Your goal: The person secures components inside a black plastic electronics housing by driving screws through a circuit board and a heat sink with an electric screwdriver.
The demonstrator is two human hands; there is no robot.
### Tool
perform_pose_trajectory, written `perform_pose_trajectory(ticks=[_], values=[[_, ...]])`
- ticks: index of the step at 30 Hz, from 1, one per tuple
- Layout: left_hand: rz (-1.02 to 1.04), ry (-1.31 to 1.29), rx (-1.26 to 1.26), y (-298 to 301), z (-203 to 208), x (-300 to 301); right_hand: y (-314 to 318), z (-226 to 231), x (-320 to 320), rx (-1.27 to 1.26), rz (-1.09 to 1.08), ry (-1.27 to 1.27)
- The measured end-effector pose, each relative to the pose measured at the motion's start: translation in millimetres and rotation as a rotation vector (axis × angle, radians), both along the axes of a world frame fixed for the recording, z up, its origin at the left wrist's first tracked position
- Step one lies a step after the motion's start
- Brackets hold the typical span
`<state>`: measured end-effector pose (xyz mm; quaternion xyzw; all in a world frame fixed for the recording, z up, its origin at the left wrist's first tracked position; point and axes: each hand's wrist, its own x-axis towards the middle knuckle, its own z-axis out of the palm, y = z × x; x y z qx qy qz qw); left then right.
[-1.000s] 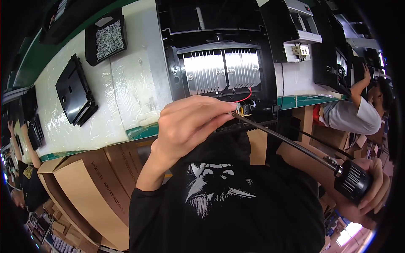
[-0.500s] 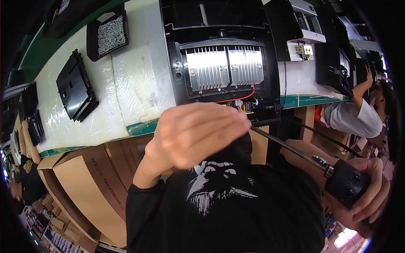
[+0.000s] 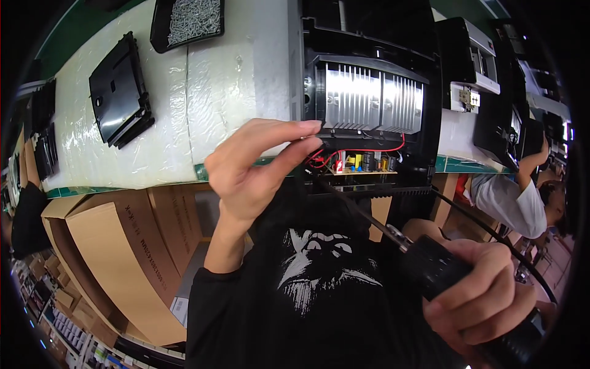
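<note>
along the near edge of the white surface (image 3: 218, 92), in the head view, you have a black housing (image 3: 424, 150) that carries silver finned heat sinks (image 3: 353, 101); a small circuit board (image 3: 369, 173) lies toward the housing's near edge, with a red wire (image 3: 369, 149) looping beside it. your left hand (image 3: 246, 169) is at the housing's near left corner, thumb and forefinger brought close together; whether they pinch something small cannot be told. your right hand (image 3: 485, 292) is wrapped round a black driver (image 3: 433, 267), off the surface's near edge, its shaft slanting toward that same corner; the tip is lost against the dark.

the driver looks stiff and weighted toward its thick body, so the grip your fingers circle seems the right hold; the slim shaft is likely slippery. the board seems light and fragile, best taken by its bare edges, and the wire soft and easily tugged. the housing looks bulky and rigid: take it by its outer edges. toward the surface's far edge sits a black tray (image 3: 161, 27) of screws (image 3: 196, 18).
</note>
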<state>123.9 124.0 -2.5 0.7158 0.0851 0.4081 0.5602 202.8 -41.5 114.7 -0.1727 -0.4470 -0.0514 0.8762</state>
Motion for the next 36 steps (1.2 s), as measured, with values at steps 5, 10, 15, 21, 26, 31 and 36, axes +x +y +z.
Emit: perform_pose_trajectory(ticks=[5, 10, 15, 21, 26, 31, 36], values=[[-0.105, 0.047, -0.058, -0.4, -10.4, 0.5, -32.8, -1.8, -16.5, -0.795, -0.168, -0.026], [-0.049, 0.054, -0.111, -1.4, -9.5, -0.2, -14.1, 13.2, -10.7, -1.153, 0.019, -0.015], [0.017, 0.06, -0.187, -3.8, -10.7, -1.2, -12.8, 5.6, -12.5, -1.146, -0.016, -0.043], [0.014, 0.058, -0.212, -5.2, -13.5, -2.4, -7.0, -2.1, -10.0, -1.101, 0.01, -0.037], [0.006, 0.036, -0.189, -5.1, -15.4, -0.4, 0.2, -10.6, -12.5, -1.048, -0.037, -0.037], [0.017, 0.022, -0.19, -5.8, -15.1, 2.0, 6.7, -24.1, -15.3, -0.959, -0.088, -0.036], [0.024, 0.026, -0.271, -3.7, -13.2, -1.0, -14.8, -8.3, -1.0, -1.018, 0.041, -0.08]])
